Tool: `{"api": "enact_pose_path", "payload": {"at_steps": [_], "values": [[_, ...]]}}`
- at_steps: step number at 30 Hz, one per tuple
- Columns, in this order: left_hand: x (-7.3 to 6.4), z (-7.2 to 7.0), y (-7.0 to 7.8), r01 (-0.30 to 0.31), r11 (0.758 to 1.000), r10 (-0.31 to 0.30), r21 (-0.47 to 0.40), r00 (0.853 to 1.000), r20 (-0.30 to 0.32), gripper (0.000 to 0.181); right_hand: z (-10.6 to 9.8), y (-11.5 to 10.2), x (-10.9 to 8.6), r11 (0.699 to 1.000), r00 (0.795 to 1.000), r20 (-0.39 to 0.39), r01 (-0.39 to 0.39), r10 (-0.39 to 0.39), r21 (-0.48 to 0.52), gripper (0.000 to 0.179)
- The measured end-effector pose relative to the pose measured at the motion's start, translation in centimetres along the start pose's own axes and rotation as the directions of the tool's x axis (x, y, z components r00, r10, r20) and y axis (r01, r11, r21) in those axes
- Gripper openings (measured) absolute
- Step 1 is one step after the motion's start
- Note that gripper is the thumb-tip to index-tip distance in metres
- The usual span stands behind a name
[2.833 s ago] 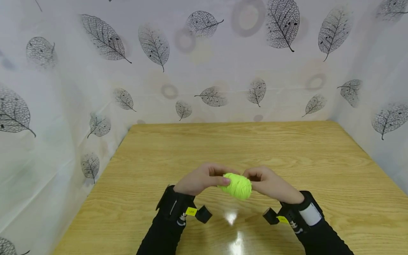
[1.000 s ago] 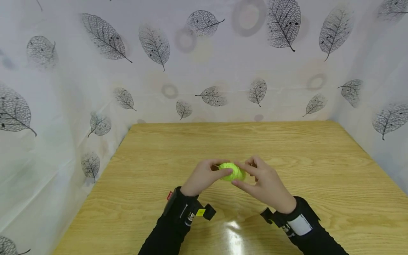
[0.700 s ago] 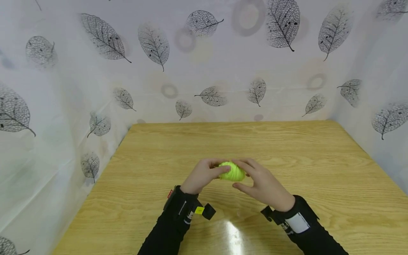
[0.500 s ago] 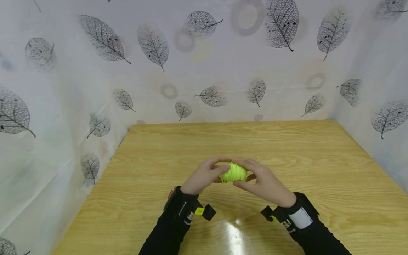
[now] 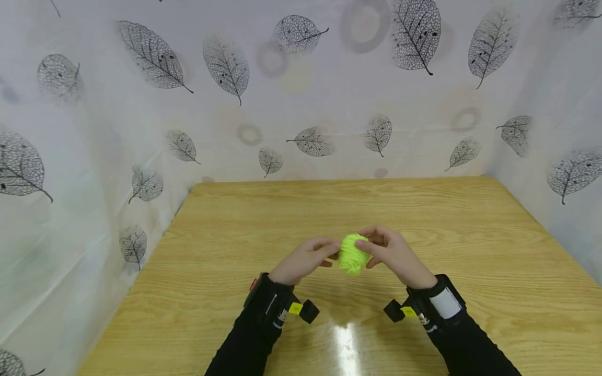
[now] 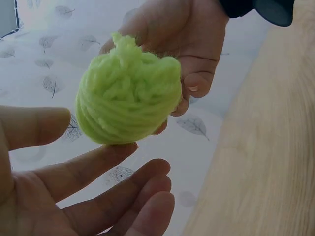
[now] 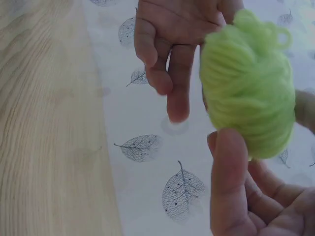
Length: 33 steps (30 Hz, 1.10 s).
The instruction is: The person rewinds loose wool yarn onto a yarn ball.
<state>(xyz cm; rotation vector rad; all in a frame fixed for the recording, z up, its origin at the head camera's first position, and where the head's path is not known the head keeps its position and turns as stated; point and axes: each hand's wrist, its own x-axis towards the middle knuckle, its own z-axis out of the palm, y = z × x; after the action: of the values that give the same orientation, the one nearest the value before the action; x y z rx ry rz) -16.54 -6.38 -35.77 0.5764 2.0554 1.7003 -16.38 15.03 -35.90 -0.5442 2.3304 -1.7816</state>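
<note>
A ball of neon yellow-green yarn (image 5: 351, 255) is held above the table between my two hands. My right hand (image 5: 396, 256) pinches it from the right, thumb on the near side and fingers behind. My left hand (image 5: 305, 260) is at its left side. In the left wrist view, the left thumb (image 6: 37, 127) stands off the ball, and the left index finger reaches its underside, touching or nearly so. The other left fingers spread loosely. Loose loops of yarn stick out at one end of the ball (image 7: 248, 83) in the right wrist view.
Below the hands is a wooden table (image 5: 263, 214) with a light reflection near its front. White cloth (image 5: 320, 104) printed with leaves hangs behind and at both sides. A black wrist camera (image 5: 309, 312) sits on the left wrist, another camera (image 5: 394, 310) on the right.
The yarn ball has turned, its loose end now pointing down, and moved slightly right into the right hand's pinch. My left thumb has come off it.
</note>
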Motion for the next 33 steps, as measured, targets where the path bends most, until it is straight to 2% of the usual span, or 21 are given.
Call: {"api": "enact_pose_path", "payload": {"at_steps": [4,11,18,23,28,33], "values": [[0.8,-0.1,-1.3,0.021,1.0,-0.022,-0.013,1.0,-0.022,0.032,0.2,1.1,0.7,0.999,0.998,-0.032,-0.046,0.045,-0.012,0.04],[2.3,0.2,-4.1,0.101,0.995,-0.101,-0.007,0.991,-0.09,0.029,0.8,3.8,1.9,0.996,0.998,-0.028,-0.055,0.053,-0.075,0.036],[3.2,0.7,-6.0,0.197,0.98,-0.195,-0.007,0.962,-0.189,0.026,1.0,5.6,2.0,0.998,0.998,0.039,-0.043,0.044,-0.035,0.033],[3.5,1.2,-6.9,0.24,0.968,-0.216,0.068,0.943,-0.255,0.024,1.4,6.6,2.0,0.994,0.996,0.022,-0.08,0.081,-0.069,0.035],[3.6,1.6,-7.2,0.28,0.945,-0.218,0.171,0.925,-0.311,0.024,1.8,7.1,2.0,0.979,0.991,-0.055,-0.126,0.119,-0.159,0.035],[3.7,1.7,-7.3,0.299,0.928,-0.213,0.225,0.916,-0.34,0.027,2.1,7.1,2.1,0.966,0.989,-0.087,-0.137,0.121,-0.217,0.036]]}}
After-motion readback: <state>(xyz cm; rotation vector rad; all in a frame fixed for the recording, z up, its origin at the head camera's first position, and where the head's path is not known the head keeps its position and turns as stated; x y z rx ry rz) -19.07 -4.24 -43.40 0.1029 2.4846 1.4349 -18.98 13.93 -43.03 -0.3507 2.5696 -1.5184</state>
